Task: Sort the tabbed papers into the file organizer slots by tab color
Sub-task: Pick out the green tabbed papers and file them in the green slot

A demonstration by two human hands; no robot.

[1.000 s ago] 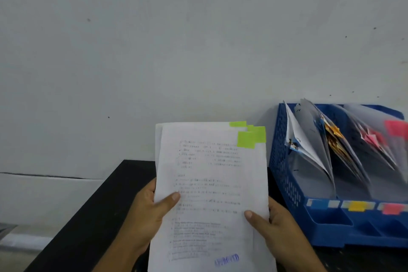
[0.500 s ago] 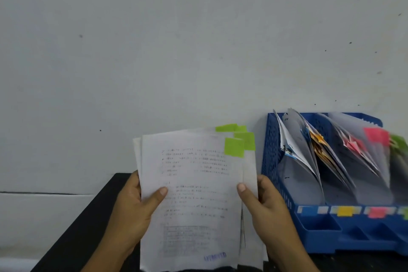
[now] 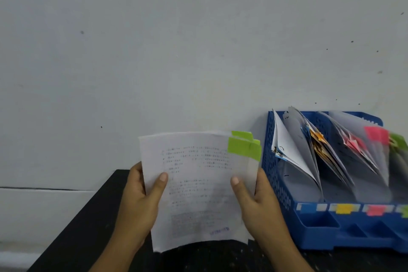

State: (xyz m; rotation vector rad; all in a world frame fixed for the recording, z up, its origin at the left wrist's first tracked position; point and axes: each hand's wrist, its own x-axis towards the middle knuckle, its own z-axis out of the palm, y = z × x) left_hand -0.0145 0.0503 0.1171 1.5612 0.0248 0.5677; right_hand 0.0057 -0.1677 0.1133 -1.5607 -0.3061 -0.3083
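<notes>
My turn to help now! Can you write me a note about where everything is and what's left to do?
Left hand and right hand each grip a side of the green-tabbed papers, held upright above the black table.
The blue file organizer stands to the right against the wall, its front labels running blue, yellow, pink, green.
Done: papers already stand in the blue, orange and pink slots.
Left: put the held stack in the green slot at the far right, partly out of view.

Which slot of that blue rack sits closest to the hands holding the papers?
The blue-labelled slot at the file organizer's end beside the right hand; yellow, pink and green slots lie farther off.
</notes>
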